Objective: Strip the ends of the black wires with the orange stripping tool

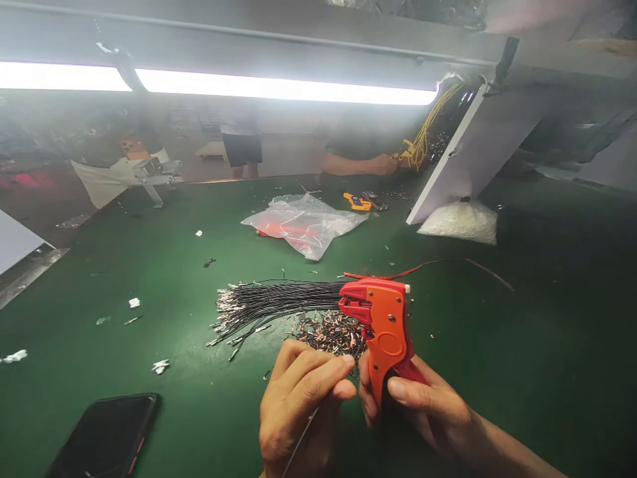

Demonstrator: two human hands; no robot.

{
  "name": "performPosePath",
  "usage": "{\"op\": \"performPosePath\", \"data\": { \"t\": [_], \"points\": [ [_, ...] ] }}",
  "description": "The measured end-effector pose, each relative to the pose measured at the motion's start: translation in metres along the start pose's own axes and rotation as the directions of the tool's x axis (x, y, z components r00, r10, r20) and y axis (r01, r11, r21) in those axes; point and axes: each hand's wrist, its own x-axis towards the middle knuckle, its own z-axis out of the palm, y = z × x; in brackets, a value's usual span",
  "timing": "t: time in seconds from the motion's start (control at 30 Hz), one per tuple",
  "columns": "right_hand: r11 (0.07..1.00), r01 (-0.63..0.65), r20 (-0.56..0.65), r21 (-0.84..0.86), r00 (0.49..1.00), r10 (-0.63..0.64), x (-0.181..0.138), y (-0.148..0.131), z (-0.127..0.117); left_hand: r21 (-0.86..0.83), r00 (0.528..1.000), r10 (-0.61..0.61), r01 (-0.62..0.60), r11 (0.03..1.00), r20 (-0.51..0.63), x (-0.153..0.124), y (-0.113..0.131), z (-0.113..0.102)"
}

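My right hand [428,401] is wrapped round the handles of an orange and red wire stripper [385,325], its jaws facing left. Beside it my left hand [303,398] is closed, thumb and fingers pinched together. A thin wire [301,441] runs down from under its fingers; its tip is hidden. Behind both hands lies a bundle of black wires [293,292] with pale metal terminals at the left ends. A heap of short wire scraps with copper showing [333,332] sits between the bundle and my left hand.
A black phone [102,435] lies at the lower left. Further back are a clear plastic bag [308,222] over something red, a yellow tool [357,201], a red wire [378,275] and a bag of white pieces [462,222]. Another person's arm [355,164] shows across the table.
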Motion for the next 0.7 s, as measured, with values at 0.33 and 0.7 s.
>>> {"op": "performPosePath", "data": {
  "t": [0.33,0.7],
  "points": [
    [0.996,0.002,0.011,0.094,1.0,-0.003,-0.003,0.015,-0.008,-0.007,0.999,-0.033,0.033,0.999,0.028,-0.004,0.001,0.001],
    [0.983,-0.077,-0.033,0.168,0.996,0.083,-0.004,0.022,-0.01,-0.006,0.987,-0.004,0.005,1.0,0.159,-0.002,-0.001,-0.007]
  ]
}}
